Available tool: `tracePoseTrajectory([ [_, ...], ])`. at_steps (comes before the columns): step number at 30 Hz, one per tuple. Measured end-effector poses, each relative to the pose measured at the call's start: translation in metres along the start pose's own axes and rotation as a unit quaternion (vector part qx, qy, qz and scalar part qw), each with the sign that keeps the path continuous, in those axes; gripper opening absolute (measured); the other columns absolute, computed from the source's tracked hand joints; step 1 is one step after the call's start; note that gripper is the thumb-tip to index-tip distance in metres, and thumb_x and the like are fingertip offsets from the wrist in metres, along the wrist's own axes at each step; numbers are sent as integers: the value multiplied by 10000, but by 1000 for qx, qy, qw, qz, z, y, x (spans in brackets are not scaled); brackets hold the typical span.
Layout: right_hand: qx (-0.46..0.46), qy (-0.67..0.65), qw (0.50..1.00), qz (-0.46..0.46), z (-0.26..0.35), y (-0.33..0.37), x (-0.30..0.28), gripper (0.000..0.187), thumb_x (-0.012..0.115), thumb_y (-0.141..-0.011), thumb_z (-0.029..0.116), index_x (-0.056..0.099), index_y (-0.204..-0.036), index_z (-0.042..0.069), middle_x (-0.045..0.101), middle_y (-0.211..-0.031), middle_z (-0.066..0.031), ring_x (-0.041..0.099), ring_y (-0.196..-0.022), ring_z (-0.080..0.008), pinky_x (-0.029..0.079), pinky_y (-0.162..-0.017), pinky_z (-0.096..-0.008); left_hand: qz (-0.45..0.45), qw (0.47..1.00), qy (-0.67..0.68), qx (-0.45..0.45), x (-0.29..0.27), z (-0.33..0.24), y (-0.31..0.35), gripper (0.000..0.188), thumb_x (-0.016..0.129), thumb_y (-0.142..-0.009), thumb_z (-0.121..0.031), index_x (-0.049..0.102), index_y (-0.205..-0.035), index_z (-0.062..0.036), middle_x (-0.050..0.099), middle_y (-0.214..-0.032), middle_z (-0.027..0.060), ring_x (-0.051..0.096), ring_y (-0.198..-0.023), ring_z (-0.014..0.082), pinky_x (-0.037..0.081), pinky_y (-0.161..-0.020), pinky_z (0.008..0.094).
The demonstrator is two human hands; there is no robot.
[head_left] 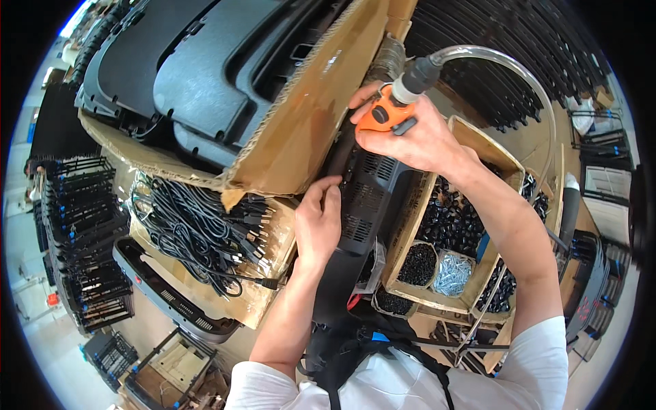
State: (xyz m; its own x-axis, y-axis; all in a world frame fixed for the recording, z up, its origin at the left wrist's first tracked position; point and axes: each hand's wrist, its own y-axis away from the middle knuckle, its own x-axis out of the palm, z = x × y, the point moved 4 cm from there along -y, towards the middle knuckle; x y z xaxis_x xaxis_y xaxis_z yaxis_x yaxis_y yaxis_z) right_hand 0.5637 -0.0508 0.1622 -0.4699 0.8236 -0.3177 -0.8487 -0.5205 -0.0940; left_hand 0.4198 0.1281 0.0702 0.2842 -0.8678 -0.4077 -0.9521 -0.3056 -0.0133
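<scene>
My right hand (427, 140) is wrapped around an orange air screwdriver (383, 117), with a clear hose (540, 72) fitted to its grey and black end. The tool is over the far part of a long black slotted plastic housing (365, 198) in front of me. Its tip is hidden behind my hand. My left hand (320, 222) grips the left edge of the housing, thumb and fingertips pinched near its far half.
A torn cardboard box (301, 130) of large black plastic panels (201, 89) stands at left, above bundled black cables (198, 219). At right, a divided bin (395, 277) holds black parts, black screws (417, 265) and silver screws (452, 273). Black frames (85, 239) are stacked far left.
</scene>
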Motion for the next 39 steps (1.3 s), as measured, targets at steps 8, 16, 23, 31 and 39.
tracePoseTrajectory([
  [8,3,70,997,30,-4,-4,25,396,847,-795,105,698,-1156,36,759,-1039,-44,713,-961,-127,582,-883,-308,6,990,101,-98,-53,-42,12,228,610,-1081,-139,737,-1235,-29,556,-742,-66,449,-669,20,410,-608,212],
  [16,8,154,988,15,-32,5,28,444,847,-775,274,724,-1155,80,772,-1003,-148,749,-956,-323,575,-869,-429,29,1000,3,12,-31,-94,-30,516,750,-970,-263,638,-1423,-44,646,-761,65,583,-661,130,514,-677,302],
  [23,-33,238,969,-60,-35,-11,33,292,828,-794,179,740,-996,-12,774,-935,-193,764,-923,-272,580,-799,-437,-61,988,140,11,3,-131,-63,191,764,-950,-112,741,-1068,36,735,-855,99,650,-735,150,537,-666,318],
  [31,-100,216,968,-80,-13,-13,40,554,862,-698,335,743,-1162,58,765,-958,-223,736,-975,-415,591,-870,-481,-73,989,45,123,12,-108,-58,350,790,-987,-284,758,-1210,-15,762,-1007,9,638,-913,77,525,-860,261],
  [39,37,210,977,5,-40,-4,34,468,841,-720,410,745,-1005,52,743,-828,-204,730,-841,-418,590,-788,-489,-50,984,10,169,12,-103,-56,361,810,-975,-243,739,-1254,-26,762,-977,17,647,-881,98,545,-821,280],
])
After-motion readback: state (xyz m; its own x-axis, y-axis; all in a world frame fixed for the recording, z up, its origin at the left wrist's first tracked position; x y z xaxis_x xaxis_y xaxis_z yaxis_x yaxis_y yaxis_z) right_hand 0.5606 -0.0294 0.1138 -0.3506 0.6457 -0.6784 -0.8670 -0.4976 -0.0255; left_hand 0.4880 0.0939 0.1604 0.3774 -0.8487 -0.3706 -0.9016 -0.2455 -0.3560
